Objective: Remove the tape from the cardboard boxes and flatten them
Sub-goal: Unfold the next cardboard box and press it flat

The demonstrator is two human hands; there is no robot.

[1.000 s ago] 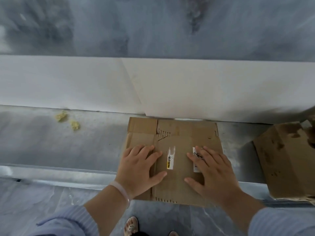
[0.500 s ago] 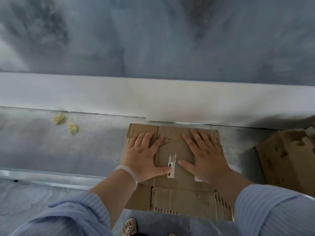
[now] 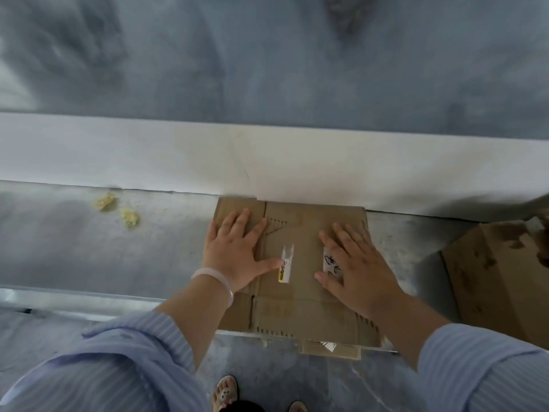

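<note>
A flattened brown cardboard box (image 3: 300, 301) lies on the grey ledge against the white wall strip, its near edge hanging over the ledge's front. My left hand (image 3: 236, 252) presses flat on its left side, fingers spread, thumb touching a torn white and yellow label (image 3: 285, 267). My right hand (image 3: 356, 267) presses flat on the right side, fingers straight, partly covering a white label with black scribble (image 3: 330, 263). A second cardboard box (image 3: 499, 278), stained and not flattened, stands at the right edge.
Two crumpled yellowish tape scraps (image 3: 105, 201) (image 3: 129, 217) lie on the ledge (image 3: 89, 248) to the left. A white wall strip (image 3: 148, 156) runs behind the ledge. Below the ledge are the marble floor and my sandalled foot (image 3: 225, 394).
Both hands slid away from me up the cardboard, then spread apart towards its left and right sides, still pressing flat. The camera tilted down.
</note>
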